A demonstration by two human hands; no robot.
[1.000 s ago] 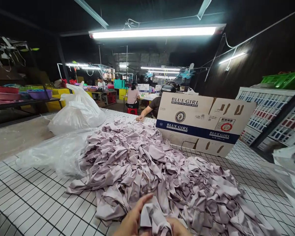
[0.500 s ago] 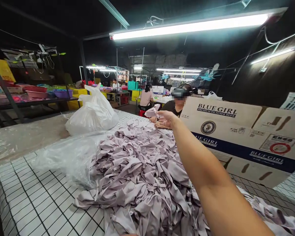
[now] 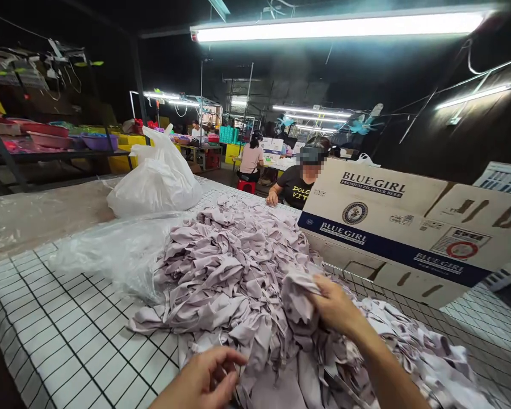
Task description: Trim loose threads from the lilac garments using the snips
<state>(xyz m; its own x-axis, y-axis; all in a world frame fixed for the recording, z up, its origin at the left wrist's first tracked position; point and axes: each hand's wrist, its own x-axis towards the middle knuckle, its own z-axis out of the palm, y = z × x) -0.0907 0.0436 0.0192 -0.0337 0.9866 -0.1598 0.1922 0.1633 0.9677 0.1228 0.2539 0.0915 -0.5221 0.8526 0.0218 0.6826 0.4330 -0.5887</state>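
A large heap of mauve-grey fabric pieces covers the middle of the table. Over its right side, my right hand grips one fabric piece, bunched beneath the fingers. My left hand is at the heap's near edge, thumb and fingers apart with nothing between them. A smooth, flatter piece of the same cloth lies just to the right of that hand. More pale fabric pieces are spread at the right, beyond my right forearm.
A Blue Girl beer carton stands along the table's right side. Clear plastic sheeting and a knotted white bag lie at left on the checked tablecloth. Across the table sits a person in a black shirt.
My right hand has come back from the far end of the heap, near the other person, to its right side. My left hand has risen into view at the bottom.
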